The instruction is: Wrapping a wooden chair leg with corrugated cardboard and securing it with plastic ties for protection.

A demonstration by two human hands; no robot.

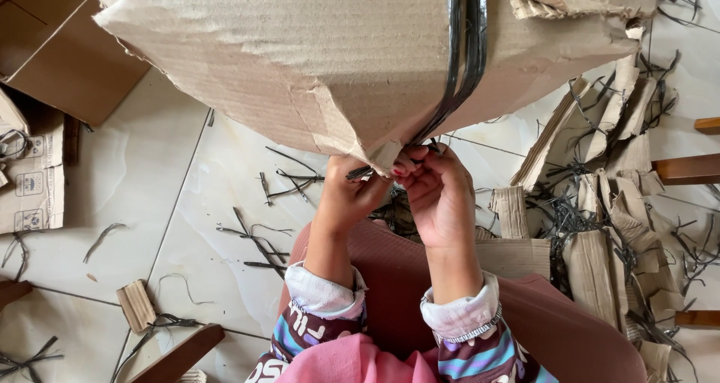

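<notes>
Left hand (346, 195) raised, knuckles to camera, fingers curled in at the lower corner of the bundle (330, 53); it seems to pinch a dark strap end (360, 174), grip partly hidden. Right hand (441, 195) just beside it, touching or nearly so, fingers bent narrow around the base of the straps (463, 45) where they meet the corner. Red-painted nail visible between the hands.

Bundle: large folded corrugated cardboard, plain brown, held up close to the lens, filling the upper frame. Edges torn and ragged, bottom corner crumpled. Several black flat straps run down its face side by side, converging toward the hands.

Sleeves (465, 315): white cuffs, striped fabric below, pink cloth under them. Maroon lap (390, 278) beneath the wrists.

Floor (150, 203): pale glossy tiles, littered with cut black strap bits (259, 240). Right side: heap of small folded cardboard pieces (600, 263) tangled with strap offcuts. One small folded cardboard piece (136, 305) lies alone lower left.

Far left: flat carton (34, 180), tan, with small square printed symbols in a column. Above it, plain brown cardboard sheet (67, 53). Brown wooden bars (690, 169) at right edge.
</notes>
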